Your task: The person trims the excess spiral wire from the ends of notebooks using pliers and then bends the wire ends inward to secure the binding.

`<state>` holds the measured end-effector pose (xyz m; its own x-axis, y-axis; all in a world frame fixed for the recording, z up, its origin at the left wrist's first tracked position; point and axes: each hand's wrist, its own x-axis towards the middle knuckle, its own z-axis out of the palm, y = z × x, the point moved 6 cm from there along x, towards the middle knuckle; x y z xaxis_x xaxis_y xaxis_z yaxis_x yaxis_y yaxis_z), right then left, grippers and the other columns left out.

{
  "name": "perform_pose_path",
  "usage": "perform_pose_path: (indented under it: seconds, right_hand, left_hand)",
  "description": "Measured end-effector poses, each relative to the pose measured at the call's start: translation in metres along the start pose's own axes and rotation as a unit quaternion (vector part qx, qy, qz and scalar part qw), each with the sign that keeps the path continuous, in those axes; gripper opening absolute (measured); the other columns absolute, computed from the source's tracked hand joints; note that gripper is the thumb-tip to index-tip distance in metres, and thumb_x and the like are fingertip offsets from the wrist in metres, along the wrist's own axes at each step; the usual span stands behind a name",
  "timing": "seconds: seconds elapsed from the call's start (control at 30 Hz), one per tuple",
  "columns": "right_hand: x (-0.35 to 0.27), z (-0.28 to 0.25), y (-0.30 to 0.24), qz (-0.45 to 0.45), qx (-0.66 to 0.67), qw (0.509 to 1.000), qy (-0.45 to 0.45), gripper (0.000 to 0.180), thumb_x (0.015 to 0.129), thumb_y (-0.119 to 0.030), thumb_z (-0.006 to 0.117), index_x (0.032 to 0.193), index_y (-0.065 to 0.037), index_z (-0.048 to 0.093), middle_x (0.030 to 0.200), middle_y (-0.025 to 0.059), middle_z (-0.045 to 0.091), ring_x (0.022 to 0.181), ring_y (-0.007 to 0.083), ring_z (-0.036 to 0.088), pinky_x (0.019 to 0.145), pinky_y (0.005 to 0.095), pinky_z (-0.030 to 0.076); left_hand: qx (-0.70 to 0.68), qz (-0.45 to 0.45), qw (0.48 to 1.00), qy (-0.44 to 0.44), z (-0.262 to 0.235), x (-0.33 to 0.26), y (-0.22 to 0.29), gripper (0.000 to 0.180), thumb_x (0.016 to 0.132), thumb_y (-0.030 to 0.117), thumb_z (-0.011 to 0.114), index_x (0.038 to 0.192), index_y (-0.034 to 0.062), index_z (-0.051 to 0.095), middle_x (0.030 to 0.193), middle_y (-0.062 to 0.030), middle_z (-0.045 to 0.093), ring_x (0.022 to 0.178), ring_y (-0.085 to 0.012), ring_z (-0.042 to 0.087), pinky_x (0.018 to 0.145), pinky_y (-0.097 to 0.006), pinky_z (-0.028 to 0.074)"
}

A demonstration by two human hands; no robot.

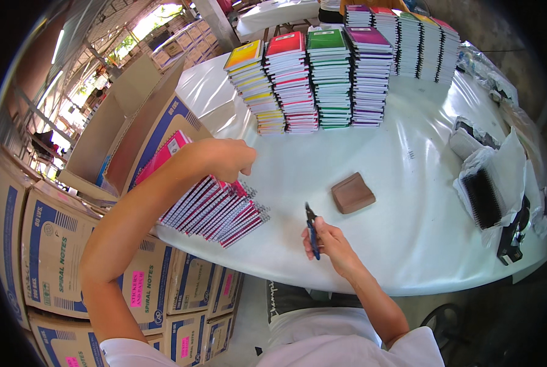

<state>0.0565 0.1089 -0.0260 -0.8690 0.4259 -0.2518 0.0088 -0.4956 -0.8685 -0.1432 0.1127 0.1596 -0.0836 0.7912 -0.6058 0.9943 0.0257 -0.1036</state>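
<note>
My right hand (331, 241) is closed around blue-handled nippers (312, 227), their dark tip pointing away from me over the table. Above a leaning row of pink spiral notebooks (209, 211) is my left hand (229, 160). Its fingers are curled, and whatever they may hold is hidden. The notebooks' wire coils face right, toward the middle of the table. Part of one pink cover (163, 158) shows behind my left forearm. A brown block (353, 193) lies just beyond my right hand, apart from it.
An open cardboard box (111, 116) stands left of the notebooks. Tall notebook stacks with yellow, red, green (328, 73) and purple covers line the white table's (402, 244) far side. Black coils (482, 199) in plastic lie at right. Closed cartons (59, 244) are piled at lower left.
</note>
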Motion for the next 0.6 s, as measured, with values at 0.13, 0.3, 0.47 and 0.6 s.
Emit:
perform_pose_path:
  seconds: [0.13,0.3,0.47,0.6]
  right_hand:
    - [-0.011,-0.042,-0.016,-0.065,-0.045,0.994,0.071,0.04,0.1,-0.041,0.05,0.091,-0.003,0.057,0.067,0.0028,0.055,0.059,0.0109,0.053,0.056,0.0259,0.043]
    - [0.01,-0.002,-0.024,-0.106,-0.067,0.992,0.024,0.033,0.098,-0.034,0.057,0.092,-0.002,0.057,0.07,0.0027,0.056,0.059,0.0104,0.053,0.056,0.0253,0.043]
    - [0.035,-0.022,0.011,-0.068,-0.087,0.989,0.103,0.027,0.094,-0.027,0.065,0.09,-0.002,0.056,0.068,0.0019,0.056,0.059,0.0097,0.052,0.054,0.0262,0.043]
    - [0.017,-0.028,0.0,-0.157,-0.296,0.926,0.173,0.034,0.079,-0.018,0.077,0.094,0.001,0.054,0.07,0.0119,0.058,0.061,0.0265,0.06,0.059,0.0361,0.049]
  left_hand:
    - [-0.036,0.065,0.996,0.052,-0.018,0.012,0.008,0.043,0.072,-0.004,0.055,0.113,0.0004,0.067,0.105,-0.0229,0.068,0.094,-0.0352,0.067,0.082,-0.04,0.052]
    - [-0.115,0.1,0.97,0.188,-0.024,0.026,0.023,0.045,0.076,-0.001,0.058,0.121,0.0018,0.064,0.114,-0.0233,0.065,0.096,-0.0322,0.067,0.083,-0.036,0.051]
    - [-0.473,0.09,0.82,0.31,0.039,0.015,0.049,0.042,0.085,-0.001,0.059,0.127,0.0016,0.059,0.13,-0.0219,0.057,0.113,-0.024,0.064,0.092,-0.028,0.048]
    - [-0.458,-0.033,0.786,0.414,0.16,0.028,0.069,0.043,0.086,-0.005,0.057,0.129,-0.0008,0.057,0.135,-0.0199,0.054,0.124,-0.0262,0.055,0.099,-0.029,0.044]
